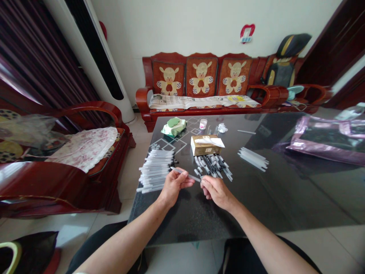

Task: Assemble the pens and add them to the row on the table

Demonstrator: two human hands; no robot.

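Between my hands, above the near part of the dark table, is a pale pen (191,176), lying almost level. My left hand (177,183) pinches its barrel. My right hand (216,190) is closed at the pen's right end; its fingers cover what is there. Beside my left hand lies a stack of pale, translucent pens (155,170), side by side. Beyond my right hand is a loose heap of black and clear pen caps (212,164). Farther right rests a small bundle of white tubes (253,158), with a single one (246,132) behind it.
A gold tissue box (207,149) stands behind the caps. Farther back are a green wipes pack (173,127), a small white tub (203,123) and crumpled tissue (222,128). A purple-edged plastic bag (327,139) lies at the table's right. Wooden seats (199,106) stand behind and at left.
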